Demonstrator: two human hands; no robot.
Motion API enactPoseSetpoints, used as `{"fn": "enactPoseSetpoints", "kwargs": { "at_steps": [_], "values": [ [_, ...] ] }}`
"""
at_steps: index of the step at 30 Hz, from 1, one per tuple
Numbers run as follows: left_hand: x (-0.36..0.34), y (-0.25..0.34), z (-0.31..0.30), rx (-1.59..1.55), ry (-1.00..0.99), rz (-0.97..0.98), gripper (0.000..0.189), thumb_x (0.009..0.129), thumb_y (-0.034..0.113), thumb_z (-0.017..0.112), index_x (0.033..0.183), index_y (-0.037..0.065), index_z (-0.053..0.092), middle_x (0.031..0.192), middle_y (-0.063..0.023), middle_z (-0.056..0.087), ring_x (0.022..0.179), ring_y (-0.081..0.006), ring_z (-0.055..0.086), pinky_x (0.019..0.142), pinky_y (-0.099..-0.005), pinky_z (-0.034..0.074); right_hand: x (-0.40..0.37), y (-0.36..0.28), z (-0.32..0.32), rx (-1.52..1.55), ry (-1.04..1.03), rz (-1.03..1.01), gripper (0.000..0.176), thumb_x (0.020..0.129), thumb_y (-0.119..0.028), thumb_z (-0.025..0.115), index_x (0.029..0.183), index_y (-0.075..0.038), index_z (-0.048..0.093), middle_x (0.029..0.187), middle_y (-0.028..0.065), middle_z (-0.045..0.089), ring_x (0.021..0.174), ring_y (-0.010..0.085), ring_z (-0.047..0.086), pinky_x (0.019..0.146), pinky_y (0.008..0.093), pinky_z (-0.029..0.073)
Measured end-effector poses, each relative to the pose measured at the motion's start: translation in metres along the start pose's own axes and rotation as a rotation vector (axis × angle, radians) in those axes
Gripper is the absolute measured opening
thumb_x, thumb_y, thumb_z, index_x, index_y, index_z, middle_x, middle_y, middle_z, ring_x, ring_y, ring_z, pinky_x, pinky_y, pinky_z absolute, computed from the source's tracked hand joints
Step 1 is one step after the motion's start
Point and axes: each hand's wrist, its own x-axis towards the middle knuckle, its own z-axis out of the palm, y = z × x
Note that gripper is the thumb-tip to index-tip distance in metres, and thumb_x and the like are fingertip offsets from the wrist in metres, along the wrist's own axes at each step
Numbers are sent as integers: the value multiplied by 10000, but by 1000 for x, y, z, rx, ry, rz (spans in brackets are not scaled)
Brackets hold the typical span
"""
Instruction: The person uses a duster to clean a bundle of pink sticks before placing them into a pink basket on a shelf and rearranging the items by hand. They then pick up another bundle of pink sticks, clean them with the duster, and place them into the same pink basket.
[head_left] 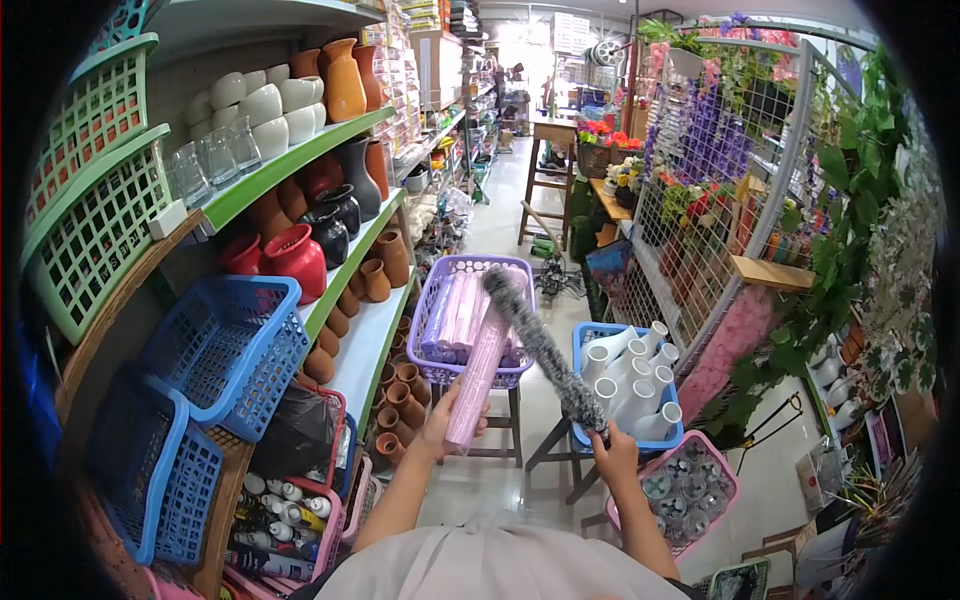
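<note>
My left hand (457, 417) is closed around the lower part of a long pink ribbed tube (476, 380), tilted up and away from me. In my right hand (613, 455) is the handle end of a grey fluffy duster (545, 350). Its long head slants up to the left, and its tip overlaps the tube's upper end in this view. Just beyond both hands stands a purple basket (428, 365) with several similar pink and purple tubes (462, 312) lying in it.
A blue basket (579, 352) of white vases (632, 372) sits on a stool to the right, near a pink basket (733, 495) of clear glassware. Shelves (300, 150) with pots line the left. On the right stands a wire rack (680, 210) with artificial flowers.
</note>
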Motion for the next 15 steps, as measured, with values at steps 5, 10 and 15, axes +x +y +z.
{"fn": "enactPoseSetpoints", "kwargs": {
  "at_steps": [5,10,15],
  "values": [
    [13,-18,-25,8,-4,-58,484,1004,452,306,1192,50,501,907,-100,553,664,-203,533,581,-303,460,-19,13,-20,4,-119,-271,293,766,-256,697,1007,-99,640,744,163,635,683,346,633,599,417,487],
    [0,-17,9,18,-153,-19,483,1014,451,320,1359,122,398,990,-101,568,745,-201,591,612,-305,499,-26,14,-28,-81,-26,-25,299,732,-257,724,968,-93,642,770,148,643,680,332,634,591,411,486],
    [16,-26,28,160,59,161,481,1020,422,330,1457,231,267,1057,-114,565,795,-219,604,674,-337,536,-32,27,-43,-101,-54,-393,318,758,-282,719,980,-73,630,724,164,633,674,362,624,596,444,475]
  ]
}}
